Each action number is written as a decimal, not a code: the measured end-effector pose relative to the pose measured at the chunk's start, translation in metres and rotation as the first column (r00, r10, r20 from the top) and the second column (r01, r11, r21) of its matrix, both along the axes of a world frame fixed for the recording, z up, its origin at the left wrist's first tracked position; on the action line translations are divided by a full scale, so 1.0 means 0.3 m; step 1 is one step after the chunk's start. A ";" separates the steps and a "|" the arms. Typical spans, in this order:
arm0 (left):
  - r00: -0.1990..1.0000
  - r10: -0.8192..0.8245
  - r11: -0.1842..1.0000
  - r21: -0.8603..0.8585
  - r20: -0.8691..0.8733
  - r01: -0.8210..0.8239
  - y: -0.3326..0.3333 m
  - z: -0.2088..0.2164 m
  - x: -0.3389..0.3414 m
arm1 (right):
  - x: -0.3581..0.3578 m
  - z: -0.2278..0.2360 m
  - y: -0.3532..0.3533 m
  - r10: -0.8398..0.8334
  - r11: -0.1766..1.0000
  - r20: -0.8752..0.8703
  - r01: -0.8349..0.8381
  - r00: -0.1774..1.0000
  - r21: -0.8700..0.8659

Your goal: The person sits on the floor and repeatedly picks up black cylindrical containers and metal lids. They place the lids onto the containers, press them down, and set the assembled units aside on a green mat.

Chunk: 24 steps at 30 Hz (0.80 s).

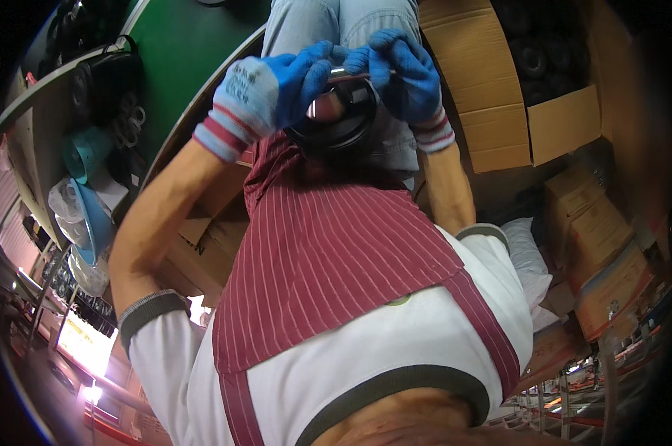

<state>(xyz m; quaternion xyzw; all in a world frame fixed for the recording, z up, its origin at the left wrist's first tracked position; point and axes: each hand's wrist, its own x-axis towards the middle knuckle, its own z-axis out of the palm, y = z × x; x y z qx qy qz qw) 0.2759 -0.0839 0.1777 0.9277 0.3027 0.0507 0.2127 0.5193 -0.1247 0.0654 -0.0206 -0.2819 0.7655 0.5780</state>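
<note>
A glossy black round part (336,123), rather like a bowl, lies on my lap against the maroon striped apron (343,223). Across its far side runs a thin shiny metal piece (340,73), whose exact kind I cannot make out. My left hand (280,83), in a blue-coated knit glove, curls its fingers around that piece's left end. At the other end my right hand (406,74), gloved alike, pinches with thumb and fingers. Both hands are close together above my jeans, and the fingers partly hide the metal piece.
An open cardboard box (492,123) with several black round parts stands to the right. On the left is a green tabletop (174,56) with a black item (105,78) near light-blue basins (91,215). Further cardboard boxes (599,245) are stacked at right beside a white bag (525,256).
</note>
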 end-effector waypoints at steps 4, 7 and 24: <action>0.980 -0.142 0.989 -0.025 0.140 0.146 0.063 -0.045 0.010 | -0.010 0.139 -0.085 -0.147 0.989 0.088 0.147 0.985 0.001; 0.925 -0.237 0.935 -0.189 0.299 0.300 0.168 -0.111 -0.032 | -0.035 0.196 -0.107 -0.315 0.932 0.263 0.244 0.912 0.269; 0.909 0.024 0.998 0.046 0.416 -0.048 0.244 -0.071 0.048 | -0.120 0.487 0.020 -0.387 0.457 0.815 -0.677 0.432 0.576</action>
